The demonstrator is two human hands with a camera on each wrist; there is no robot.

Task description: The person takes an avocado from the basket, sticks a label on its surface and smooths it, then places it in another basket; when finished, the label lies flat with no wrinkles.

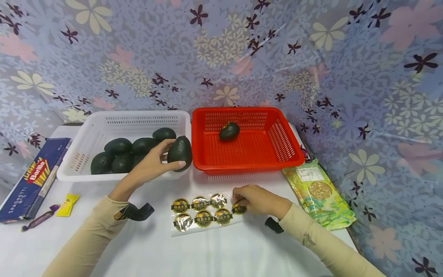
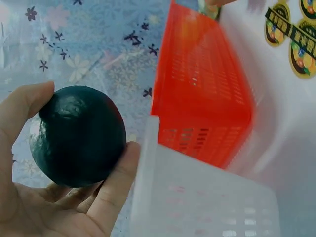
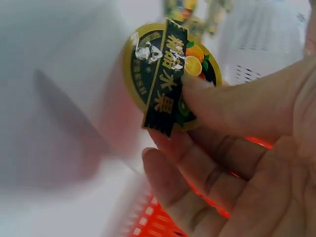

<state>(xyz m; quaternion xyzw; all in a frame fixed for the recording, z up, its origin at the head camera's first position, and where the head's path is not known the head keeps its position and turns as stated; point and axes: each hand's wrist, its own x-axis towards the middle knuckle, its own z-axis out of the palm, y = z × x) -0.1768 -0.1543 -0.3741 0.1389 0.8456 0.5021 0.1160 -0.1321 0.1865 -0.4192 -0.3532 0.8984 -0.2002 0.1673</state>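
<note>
My left hand [image 1: 154, 159] grips a dark green avocado [image 1: 180, 151] over the right end of the white basket [image 1: 77, 176]. In the left wrist view the thumb and fingers wrap around this avocado [image 2: 81, 138]. Several more avocados [image 1: 122, 163] lie inside the white basket. Between thumb and fingers, my right hand [image 1: 257, 199] pinches a round black-and-gold fruit sticker [image 3: 170, 79], at the right end of a sticker sheet [image 1: 188, 231]. Two rows of similar stickers remain on that sheet. One avocado [image 1: 229, 132] with a sticker on it sits in the red basket [image 1: 247, 168].
At the left lie a blue spaghetti box [image 1: 32, 179], a yellow wrapped candy [image 1: 67, 205] and a purple wrapped candy [image 1: 41, 219]. A green-yellow food bag [image 1: 320, 196] is at the right. Flowered cloth [image 1: 221, 57] hangs behind the white table [image 1: 166, 257].
</note>
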